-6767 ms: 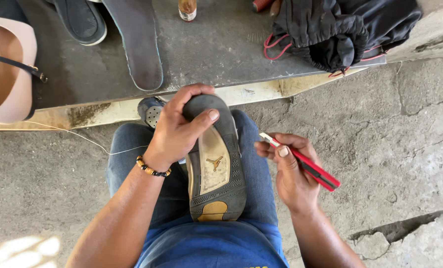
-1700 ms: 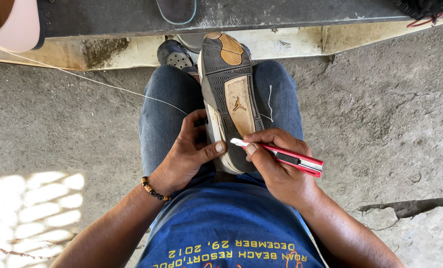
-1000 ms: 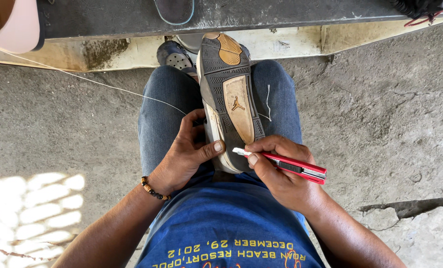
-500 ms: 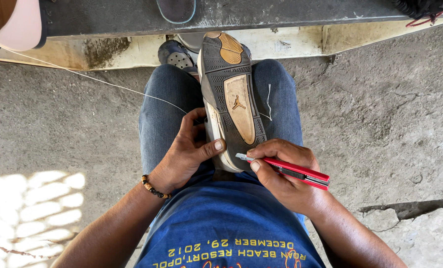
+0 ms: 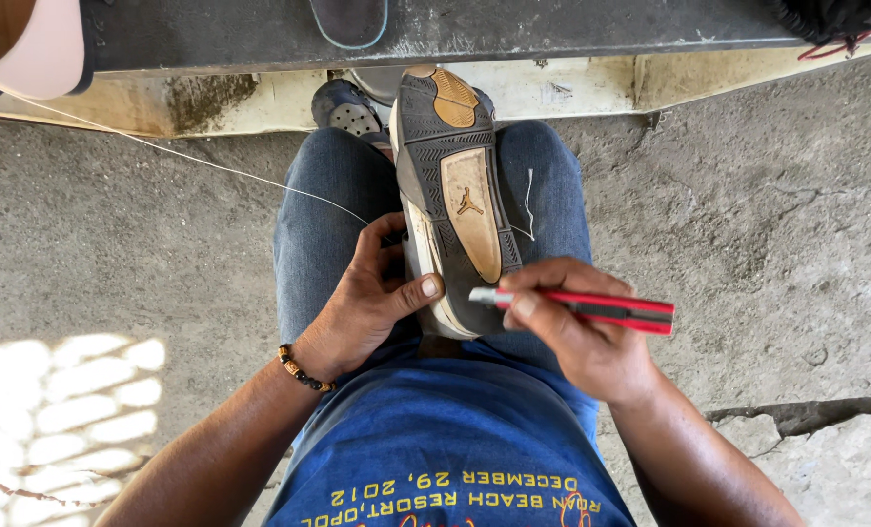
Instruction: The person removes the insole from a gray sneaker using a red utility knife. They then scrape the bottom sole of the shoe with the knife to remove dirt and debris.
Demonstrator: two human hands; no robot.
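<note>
A worn sneaker (image 5: 452,185) lies sole-up on my lap, its grey and tan sole facing me and its toe pointing away. My left hand (image 5: 372,298) grips the near end of the sneaker from the left, thumb pressed on the sole's edge. My right hand (image 5: 582,327) holds a red utility knife (image 5: 591,307), its blade tip resting at the near right edge of the sole. A bead bracelet (image 5: 301,372) circles my left wrist.
A low dark bench (image 5: 552,24) runs across the top, with an insole (image 5: 349,20) and a pink shoe (image 5: 25,49) on it. A thin white thread (image 5: 182,161) stretches from the left to my knee. Cracked concrete floor (image 5: 777,224) surrounds me.
The sneaker has been flipped end for end since the earliest frame. Over the last second the knife slid along the sole's near edge, and now sits more level with my right hand raised slightly.
</note>
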